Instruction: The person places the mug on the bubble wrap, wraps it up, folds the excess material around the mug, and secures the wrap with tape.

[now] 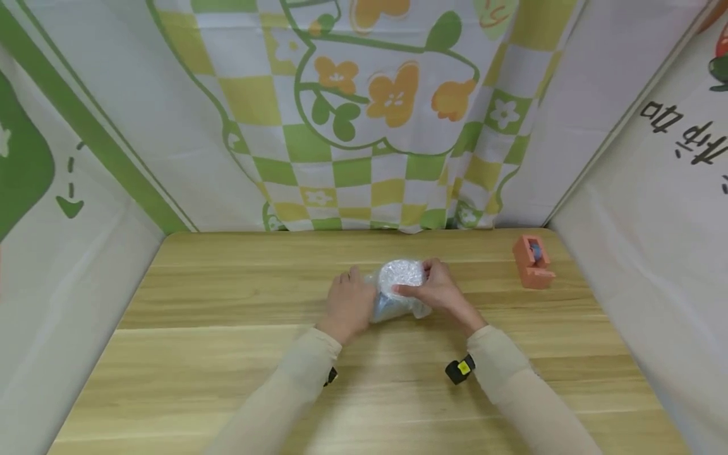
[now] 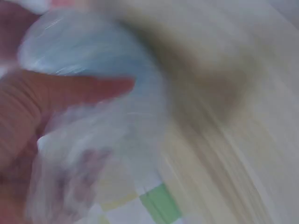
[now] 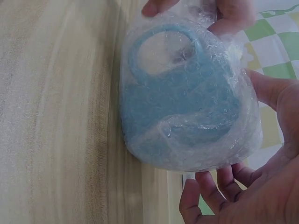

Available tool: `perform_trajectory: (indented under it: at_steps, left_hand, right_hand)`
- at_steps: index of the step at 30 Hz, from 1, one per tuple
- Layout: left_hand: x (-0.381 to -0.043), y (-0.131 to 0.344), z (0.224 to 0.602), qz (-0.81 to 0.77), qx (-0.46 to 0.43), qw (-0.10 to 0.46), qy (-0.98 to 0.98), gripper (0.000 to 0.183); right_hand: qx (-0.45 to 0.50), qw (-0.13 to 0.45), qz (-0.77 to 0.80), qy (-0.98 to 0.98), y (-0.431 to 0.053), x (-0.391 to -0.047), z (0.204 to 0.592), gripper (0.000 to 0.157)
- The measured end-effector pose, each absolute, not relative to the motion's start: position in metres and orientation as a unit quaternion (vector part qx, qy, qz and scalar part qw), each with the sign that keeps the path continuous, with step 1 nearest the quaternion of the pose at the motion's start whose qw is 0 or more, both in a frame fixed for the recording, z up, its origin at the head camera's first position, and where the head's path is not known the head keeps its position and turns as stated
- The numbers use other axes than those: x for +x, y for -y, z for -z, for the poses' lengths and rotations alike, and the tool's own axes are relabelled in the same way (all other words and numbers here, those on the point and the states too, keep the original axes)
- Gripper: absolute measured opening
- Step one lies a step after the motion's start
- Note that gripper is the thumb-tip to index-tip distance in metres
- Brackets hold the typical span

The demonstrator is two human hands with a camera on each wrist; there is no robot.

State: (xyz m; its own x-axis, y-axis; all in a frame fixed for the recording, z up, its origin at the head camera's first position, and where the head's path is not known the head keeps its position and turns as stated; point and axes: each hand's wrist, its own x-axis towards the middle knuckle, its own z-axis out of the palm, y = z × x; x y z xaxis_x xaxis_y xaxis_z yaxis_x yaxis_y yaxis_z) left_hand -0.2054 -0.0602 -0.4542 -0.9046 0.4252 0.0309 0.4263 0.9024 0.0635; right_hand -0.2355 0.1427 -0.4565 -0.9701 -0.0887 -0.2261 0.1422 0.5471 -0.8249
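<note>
A light-blue mug [image 3: 177,100] lies inside clear bubble wrap [image 1: 400,278], its ring-shaped handle showing through the layers in the right wrist view. The bundle is tilted on its side, low over the wooden table. My right hand [image 1: 440,292] grips it from the right, thumb on one end and fingertips round the other. At its left side my left hand [image 1: 351,304] holds the loose wrap. The left wrist view is blurred, but my left thumb [image 2: 93,88] presses across the plastic there.
An orange tape dispenser [image 1: 524,268] with a blue roll stands at the table's back right. The wooden table [image 1: 227,366] ends at a checked, flowered cloth [image 1: 364,170] behind, with white printed sheets [image 1: 643,208] along the sides. A black wrist device [image 1: 456,371] hangs by the right sleeve.
</note>
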Motion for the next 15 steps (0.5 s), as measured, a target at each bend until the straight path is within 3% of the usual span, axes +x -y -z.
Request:
perform_trajectory:
  at_steps: [7,11,15]
  left_hand:
    - [-0.221,0.085,0.424,0.344,-0.153,-0.228,0.898,0.039]
    - [-0.225,0.096,0.419,0.485,-0.086,-0.264,0.829,0.026]
    - [-0.226,0.099,0.418,0.531,-0.05,-0.249,0.809,0.048]
  right_hand:
    - [0.011,0.117,0.472,-0.874,-0.141,-0.233,0.458,0.075]
    - [0.006,0.117,0.463,-0.878,-0.14,-0.233,0.458,0.074]
    - [0.004,0.109,0.462,-0.88,-0.14,-0.234,0.457,0.074]
